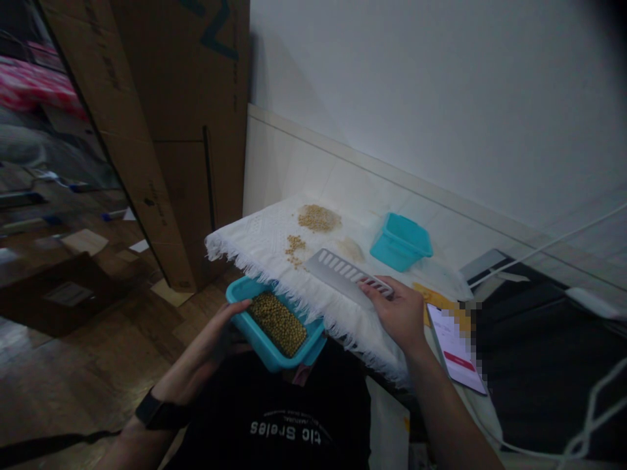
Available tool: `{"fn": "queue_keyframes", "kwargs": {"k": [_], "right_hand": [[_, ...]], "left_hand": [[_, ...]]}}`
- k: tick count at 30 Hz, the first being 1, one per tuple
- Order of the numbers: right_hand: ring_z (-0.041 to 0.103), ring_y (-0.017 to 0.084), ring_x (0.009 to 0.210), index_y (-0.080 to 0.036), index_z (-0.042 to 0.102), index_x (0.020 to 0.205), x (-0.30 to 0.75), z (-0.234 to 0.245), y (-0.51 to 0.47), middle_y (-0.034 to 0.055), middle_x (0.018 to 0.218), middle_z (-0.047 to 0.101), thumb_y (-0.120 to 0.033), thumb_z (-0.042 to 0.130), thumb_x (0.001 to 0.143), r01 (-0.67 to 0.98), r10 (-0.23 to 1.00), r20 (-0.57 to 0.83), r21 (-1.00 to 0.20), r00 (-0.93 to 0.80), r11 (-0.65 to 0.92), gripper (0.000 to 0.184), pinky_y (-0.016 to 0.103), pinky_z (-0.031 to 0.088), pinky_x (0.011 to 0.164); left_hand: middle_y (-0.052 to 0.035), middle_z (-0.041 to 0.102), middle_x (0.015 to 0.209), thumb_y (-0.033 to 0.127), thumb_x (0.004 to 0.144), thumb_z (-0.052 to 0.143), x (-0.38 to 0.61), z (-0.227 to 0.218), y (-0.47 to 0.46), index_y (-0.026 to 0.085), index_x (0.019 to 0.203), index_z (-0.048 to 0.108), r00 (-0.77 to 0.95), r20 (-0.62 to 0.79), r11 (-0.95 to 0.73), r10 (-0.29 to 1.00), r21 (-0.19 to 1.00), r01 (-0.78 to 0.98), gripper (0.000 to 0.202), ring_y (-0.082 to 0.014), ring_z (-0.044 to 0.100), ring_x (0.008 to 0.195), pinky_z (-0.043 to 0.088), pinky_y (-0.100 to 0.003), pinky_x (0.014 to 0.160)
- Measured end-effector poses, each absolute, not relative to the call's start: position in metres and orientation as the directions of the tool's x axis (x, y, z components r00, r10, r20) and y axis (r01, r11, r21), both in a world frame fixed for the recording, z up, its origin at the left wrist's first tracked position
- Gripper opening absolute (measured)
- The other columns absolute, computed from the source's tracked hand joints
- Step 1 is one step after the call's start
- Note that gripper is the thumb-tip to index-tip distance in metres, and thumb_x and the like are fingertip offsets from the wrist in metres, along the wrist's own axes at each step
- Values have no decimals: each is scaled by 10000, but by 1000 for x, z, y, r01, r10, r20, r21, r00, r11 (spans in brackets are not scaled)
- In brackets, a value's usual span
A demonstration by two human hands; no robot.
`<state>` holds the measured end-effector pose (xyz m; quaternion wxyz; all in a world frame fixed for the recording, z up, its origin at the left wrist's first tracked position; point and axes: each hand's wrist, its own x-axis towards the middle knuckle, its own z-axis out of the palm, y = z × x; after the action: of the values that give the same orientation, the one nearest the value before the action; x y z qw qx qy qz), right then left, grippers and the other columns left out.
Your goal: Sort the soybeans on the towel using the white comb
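Observation:
My left hand (223, 339) grips the left side of a turquoise plastic tub (267, 359), thumb over its rim. Small greenish-yellow beans (279, 324) lie in that tub, which sits below the fringed edge of a white cloth (255, 228). In my right hand (399, 313) is a flat grey plastic plate with a row of slots (337, 271), its far end resting low over the cloth. Near that end is a small scatter of pale tan beans (295, 251). A larger pile of tan beans (319, 219) lies farther back.
A second turquoise tub (401, 240) stands on the cloth by the wall. A phone with a lit screen (455, 352) lies to the right, near a black item (539, 365) and white cables (548, 245). A tall cardboard box (181, 130) stands at the left of the table.

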<state>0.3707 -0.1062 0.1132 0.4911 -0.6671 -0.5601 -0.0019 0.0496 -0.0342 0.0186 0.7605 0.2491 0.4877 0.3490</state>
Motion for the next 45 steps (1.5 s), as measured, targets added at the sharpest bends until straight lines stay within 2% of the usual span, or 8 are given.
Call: {"fn": "queue_keyframes", "kwargs": {"k": [9, 20, 26, 33, 39, 45], "right_hand": [[755, 217, 639, -227, 895, 902, 377, 109, -83, 41, 790, 848, -415, 789, 842, 752, 804, 520, -643, 289, 146, 224, 287, 566, 597], [748, 217, 634, -223, 885, 854, 369, 115, -84, 41, 768, 840, -400, 783, 814, 738, 767, 555, -655, 322, 164, 209, 290, 561, 598], [727, 209, 599, -227, 881, 839, 372, 114, -85, 37, 754, 833, -414, 788, 824, 739, 786, 545, -650, 291, 177, 209, 284, 540, 561], [763, 226, 674, -238, 882, 842, 375, 115, -84, 38, 800, 846, -409, 796, 826, 740, 777, 556, -648, 296, 181, 193, 301, 583, 635], [693, 191, 561, -229, 885, 832, 375, 115, -85, 24, 709, 813, -405, 794, 818, 727, 789, 540, -662, 294, 182, 199, 272, 513, 529], [715, 195, 594, -232, 884, 827, 376, 115, -84, 31, 747, 829, -399, 804, 812, 738, 778, 549, -653, 307, 170, 186, 277, 532, 566]], "left_hand": [[-176, 781, 1342, 531, 689, 968, 50, 16, -34, 262, 1447, 643, 281, -558, 624, 781, 718, -309, 868, -409, 787, 1093, 653, -498, 824], [-163, 819, 1245, 541, 678, 970, 50, 16, -33, 261, 1404, 666, 264, -568, 626, 780, 719, -301, 835, -400, 802, 1032, 649, -488, 787], [-170, 811, 1280, 540, 664, 976, 50, 18, -33, 246, 1406, 661, 284, -565, 632, 774, 711, -307, 858, -400, 798, 1060, 644, -487, 804], [-175, 795, 1312, 546, 673, 961, 49, 18, -33, 264, 1443, 654, 277, -566, 629, 777, 720, -294, 875, -420, 784, 1098, 646, -501, 820], [-181, 789, 1336, 540, 698, 955, 50, 20, -35, 259, 1447, 654, 287, -558, 627, 778, 718, -301, 854, -408, 784, 1111, 656, -479, 806], [-177, 801, 1316, 523, 677, 974, 51, 19, -35, 262, 1428, 666, 284, -568, 635, 772, 708, -309, 853, -414, 791, 1108, 664, -482, 792]]}}
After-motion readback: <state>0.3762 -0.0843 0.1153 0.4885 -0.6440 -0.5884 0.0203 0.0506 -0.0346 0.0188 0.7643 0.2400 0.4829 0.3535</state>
